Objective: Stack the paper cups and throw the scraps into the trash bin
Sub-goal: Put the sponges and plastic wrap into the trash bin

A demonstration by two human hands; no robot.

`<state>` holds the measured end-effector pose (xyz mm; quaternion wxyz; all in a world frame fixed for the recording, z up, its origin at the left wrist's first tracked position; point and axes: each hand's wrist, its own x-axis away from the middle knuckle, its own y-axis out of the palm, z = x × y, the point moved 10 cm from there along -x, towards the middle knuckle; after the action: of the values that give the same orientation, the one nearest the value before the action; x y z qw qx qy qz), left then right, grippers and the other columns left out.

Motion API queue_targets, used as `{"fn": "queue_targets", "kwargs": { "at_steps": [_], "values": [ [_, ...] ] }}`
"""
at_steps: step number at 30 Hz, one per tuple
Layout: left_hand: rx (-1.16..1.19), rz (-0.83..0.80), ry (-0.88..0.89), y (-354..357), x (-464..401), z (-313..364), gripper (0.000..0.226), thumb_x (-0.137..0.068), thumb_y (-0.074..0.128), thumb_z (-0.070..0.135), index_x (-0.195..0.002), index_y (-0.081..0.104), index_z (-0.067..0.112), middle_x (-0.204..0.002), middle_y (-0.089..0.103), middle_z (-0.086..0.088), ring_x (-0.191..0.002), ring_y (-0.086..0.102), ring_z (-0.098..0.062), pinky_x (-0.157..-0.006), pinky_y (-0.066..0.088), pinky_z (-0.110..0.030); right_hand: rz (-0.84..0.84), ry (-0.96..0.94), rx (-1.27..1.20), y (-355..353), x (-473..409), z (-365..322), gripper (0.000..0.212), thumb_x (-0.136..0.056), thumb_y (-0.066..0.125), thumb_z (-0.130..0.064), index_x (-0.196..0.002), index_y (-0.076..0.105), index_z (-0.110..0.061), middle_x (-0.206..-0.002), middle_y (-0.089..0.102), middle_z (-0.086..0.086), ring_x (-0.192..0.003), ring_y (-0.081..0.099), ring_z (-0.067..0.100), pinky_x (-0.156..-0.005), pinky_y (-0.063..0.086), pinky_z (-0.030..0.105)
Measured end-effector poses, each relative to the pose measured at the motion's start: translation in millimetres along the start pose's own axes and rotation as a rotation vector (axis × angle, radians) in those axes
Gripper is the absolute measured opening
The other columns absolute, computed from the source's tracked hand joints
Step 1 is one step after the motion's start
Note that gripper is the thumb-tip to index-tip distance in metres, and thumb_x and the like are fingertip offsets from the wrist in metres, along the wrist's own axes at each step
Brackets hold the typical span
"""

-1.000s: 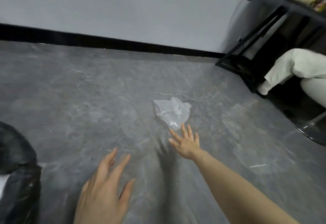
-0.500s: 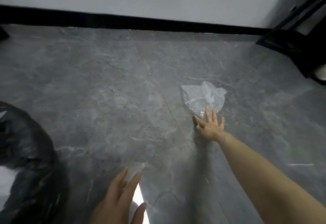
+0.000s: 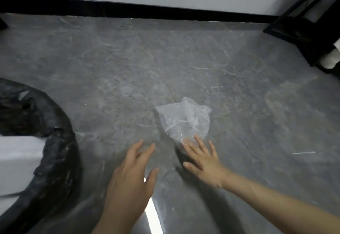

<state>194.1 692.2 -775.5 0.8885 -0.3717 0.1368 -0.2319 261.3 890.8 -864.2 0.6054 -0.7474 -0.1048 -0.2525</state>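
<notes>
A black stand (image 3: 301, 29) sits at the far right of the grey floor (image 3: 110, 79), well clear of the hands. The crumpled clear plastic scrap (image 3: 184, 118) lies on the floor, the right hand (image 3: 203, 162) just reaching its near edge with fingers spread. The left hand (image 3: 131, 182) hovers beside it, fingers apart and empty. The black-lined trash bin (image 3: 58, 152) stands at left, something white inside.

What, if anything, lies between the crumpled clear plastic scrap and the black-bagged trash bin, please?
Nothing visible: only bare grey marbled floor separates the crumpled clear plastic scrap from the black-bagged trash bin; the open left hand hovers nearer the camera.
</notes>
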Motion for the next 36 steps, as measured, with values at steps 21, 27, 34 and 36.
{"fn": "queue_targets", "kwargs": {
  "at_steps": [21, 27, 34, 36],
  "values": [
    [0.068, -0.586, -0.026, 95, 40, -37, 0.096, -0.08, 0.067, 0.049, -0.139, -0.008, 0.057, -0.152, -0.024, 0.023, -0.144, -0.017, -0.01, -0.117, 0.007, -0.047, 0.092, 0.137, -0.483, 40, 45, -70, 0.043, -0.095, 0.015, -0.062, -0.134, -0.003, -0.058, -0.143, -0.004, -0.031, -0.145, -0.017, 0.007, -0.106, -0.032, 0.044],
    [0.131, -0.293, 0.208, 40, 19, 18, 0.101, -0.085, 0.065, 0.026, -0.136, -0.014, 0.063, -0.153, -0.013, 0.03, -0.143, 0.003, -0.002, -0.114, 0.026, -0.043, 0.234, 0.142, -0.093, -31, 107, -96, 0.075, -0.077, -0.012, -0.075, -0.144, -0.02, -0.043, -0.16, -0.002, -0.01, -0.146, -0.016, 0.012, -0.106, -0.034, 0.041],
    [0.195, 0.227, 0.466, -95, 4, 97, 0.091, -0.082, 0.061, -0.003, -0.147, 0.018, 0.044, -0.139, 0.042, 0.02, -0.114, 0.049, -0.007, -0.09, 0.049, -0.034, 0.634, 0.105, 0.281, -142, 165, -137, 0.068, -0.099, 0.018, -0.061, -0.152, 0.022, -0.018, -0.142, 0.048, 0.018, -0.144, 0.021, 0.037, -0.111, 0.003, 0.059],
    [0.139, 0.313, 0.483, -135, 4, 106, 0.089, -0.081, 0.059, -0.006, -0.146, 0.023, 0.042, -0.138, 0.045, 0.016, -0.113, 0.05, -0.009, -0.09, 0.049, -0.035, 0.641, 0.095, 0.251, -168, 165, -156, 0.068, -0.099, 0.014, -0.062, -0.152, 0.017, -0.021, -0.145, 0.045, 0.018, -0.144, 0.019, 0.036, -0.111, 0.001, 0.058]
  ]
}}
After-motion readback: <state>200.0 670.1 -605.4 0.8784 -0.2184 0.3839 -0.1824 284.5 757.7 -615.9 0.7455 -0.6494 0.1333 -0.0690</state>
